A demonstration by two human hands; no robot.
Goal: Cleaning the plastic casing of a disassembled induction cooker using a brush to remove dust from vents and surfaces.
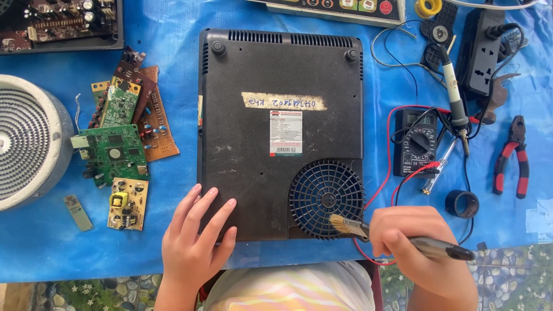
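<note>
A blue tarp (173, 34) covers the bench, and pebbled floor (507, 276) shows beyond its near edge. The black cooker (253, 150) lies face down in the middle. The left hand (193, 242) rests flat on its near corner, fingers released. The right hand (417, 245) has its fingers clenched around a brush (403, 239), bristles touching the fan grille (325, 198). Circuit boards (124, 144) lie to the left, a multimeter (416, 141) and pliers (512, 155) to the right.

On my blue tarp (173, 23) lay a heap of circuit boards (124, 135), a round white coil housing (26, 147), a multimeter (416, 142), a soldering iron (455, 103), a black power strip (484, 49) — and red-handled pliers (512, 156) beside a roll of black tape (461, 203).
</note>
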